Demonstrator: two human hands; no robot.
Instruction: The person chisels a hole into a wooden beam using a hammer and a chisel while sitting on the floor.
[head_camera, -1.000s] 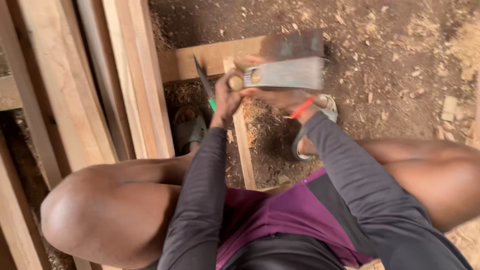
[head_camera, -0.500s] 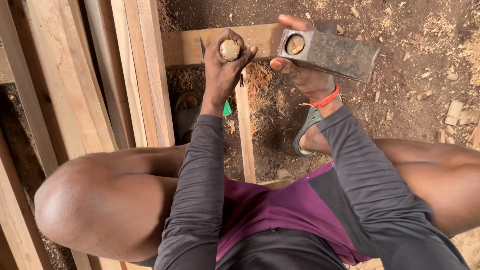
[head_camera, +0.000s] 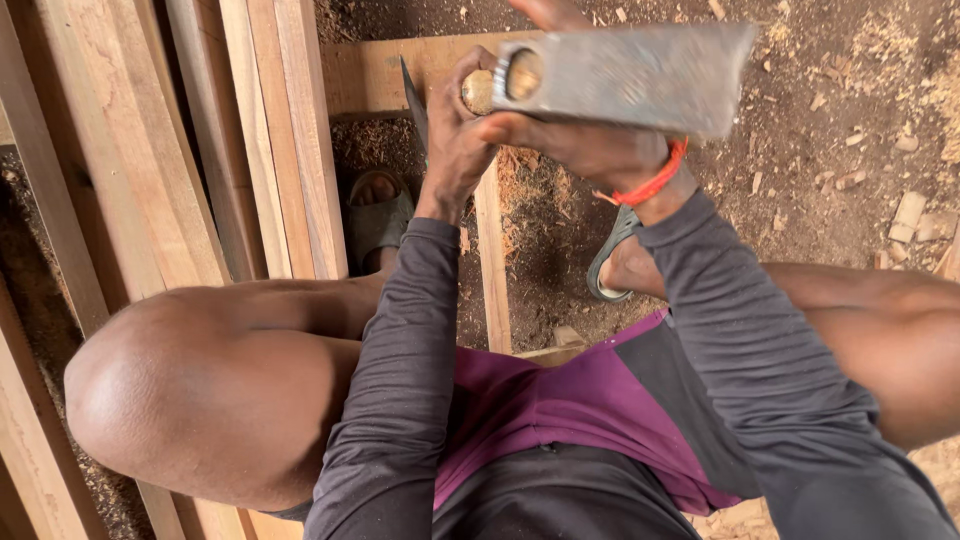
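My left hand (head_camera: 452, 150) is wrapped around a chisel, whose round wooden handle end (head_camera: 478, 92) shows above my fingers. The chisel's dark blade (head_camera: 414, 98) points down at a narrow wooden strip (head_camera: 492, 265) lying on a cross plank (head_camera: 365, 75). In my right hand (head_camera: 585, 150), which has a red band (head_camera: 655, 180) at the wrist, is a heavy grey metal axe head (head_camera: 640, 75) with an eye hole. Its holed end sits right against the chisel handle. I am squatting, with both knees in view.
Several long pale planks (head_camera: 265, 150) lean along the left. My sandalled feet (head_camera: 375, 225) (head_camera: 612, 260) rest on dirt covered with sawdust and wood chips (head_camera: 905, 215). Small offcuts lie at the right.
The metal axe head, held off to the right of the chisel half a second ago, has swung left against the handle end. My left hand has kept its grip on the chisel.
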